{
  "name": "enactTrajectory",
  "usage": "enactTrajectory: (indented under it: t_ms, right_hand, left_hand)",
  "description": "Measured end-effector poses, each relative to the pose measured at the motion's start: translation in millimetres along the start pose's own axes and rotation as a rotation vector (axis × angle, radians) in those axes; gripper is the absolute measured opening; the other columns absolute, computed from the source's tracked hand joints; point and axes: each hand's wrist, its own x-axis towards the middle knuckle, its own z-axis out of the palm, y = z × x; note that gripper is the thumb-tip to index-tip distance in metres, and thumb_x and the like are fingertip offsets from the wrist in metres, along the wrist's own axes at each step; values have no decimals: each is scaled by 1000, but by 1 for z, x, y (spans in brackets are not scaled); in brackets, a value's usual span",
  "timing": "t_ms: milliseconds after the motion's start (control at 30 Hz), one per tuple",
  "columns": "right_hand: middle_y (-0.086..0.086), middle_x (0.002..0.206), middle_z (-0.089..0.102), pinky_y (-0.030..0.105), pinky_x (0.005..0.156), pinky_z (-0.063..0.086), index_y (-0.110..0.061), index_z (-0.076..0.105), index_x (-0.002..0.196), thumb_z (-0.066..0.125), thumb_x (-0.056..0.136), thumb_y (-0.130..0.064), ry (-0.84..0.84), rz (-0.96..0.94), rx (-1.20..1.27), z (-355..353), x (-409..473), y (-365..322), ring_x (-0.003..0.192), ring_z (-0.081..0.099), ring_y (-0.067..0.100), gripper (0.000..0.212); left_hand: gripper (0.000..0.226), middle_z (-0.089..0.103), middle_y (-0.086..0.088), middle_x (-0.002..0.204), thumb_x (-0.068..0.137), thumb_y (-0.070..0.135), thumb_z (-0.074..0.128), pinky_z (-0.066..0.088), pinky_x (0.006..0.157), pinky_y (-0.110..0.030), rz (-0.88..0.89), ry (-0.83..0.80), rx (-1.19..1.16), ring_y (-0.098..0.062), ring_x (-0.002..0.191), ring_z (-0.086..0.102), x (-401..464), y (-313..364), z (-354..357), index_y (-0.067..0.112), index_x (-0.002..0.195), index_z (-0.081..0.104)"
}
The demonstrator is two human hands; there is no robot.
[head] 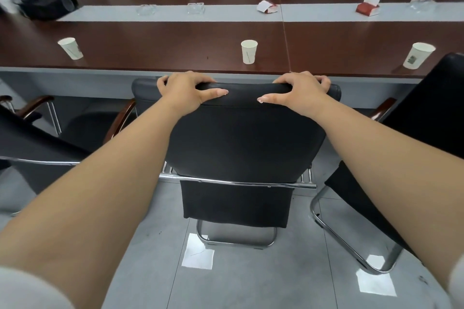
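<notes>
A black leather chair (241,143) with a chrome frame stands in front of me, its back towards me, close to the long brown conference table (175,42). My left hand (183,91) grips the top edge of the chair's backrest on the left, fingers curled over the far side and thumb on the near side. My right hand (301,91) grips the same top edge on the right in the same way. The seat is hidden behind the backrest.
Black chairs stand at the left (50,138) and the right (426,133). White paper cups (249,51) (71,47) (418,55) stand on the table's near side. Red tissue boxes (367,7), glass ashtrays and a black bag (45,4) lie further back. The floor is grey tile.
</notes>
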Motion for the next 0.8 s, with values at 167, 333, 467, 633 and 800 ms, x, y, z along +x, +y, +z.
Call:
enactTrajectory:
  t_ms: [167,333,467,633,800]
  right_hand:
    - [-7,107,53,36,104,15,-36,57,91,62,71,-65,-16,35,34,-5,-4,3,128,32,17,36]
    - [-4,119,57,39,104,17,-33,59,104,60,73,-66,23,53,-18,0,-15,0,128,35,21,45]
    - [-6,119,57,39,104,17,-31,60,110,59,74,-66,17,52,-18,1,-27,-6,126,35,18,50]
    - [-2,122,51,39,109,14,-31,57,118,57,76,-66,-14,98,-25,2,-37,-17,130,30,22,55]
    - [1,126,53,38,108,14,-31,57,118,56,76,-67,-8,133,-42,6,-44,-21,129,32,21,55]
  left_hand:
    - [53,60,6,120,75,64,57,16,106,-35,-18,-41,-12,-19,123,40,-2,7,-1,30,115,62]
    - [52,59,6,120,74,63,58,17,103,-33,0,-39,-44,-18,123,39,-10,3,1,29,113,62]
    - [51,60,5,119,74,62,58,17,102,-32,32,-33,-58,-17,122,42,-16,0,-1,28,111,63]
    - [44,59,8,113,74,57,61,16,103,-31,29,-74,-112,-19,124,34,-22,-8,-8,28,107,64]
    - [45,55,11,102,71,61,61,16,94,-26,25,-115,-105,-22,125,32,-25,-12,-9,31,105,64]
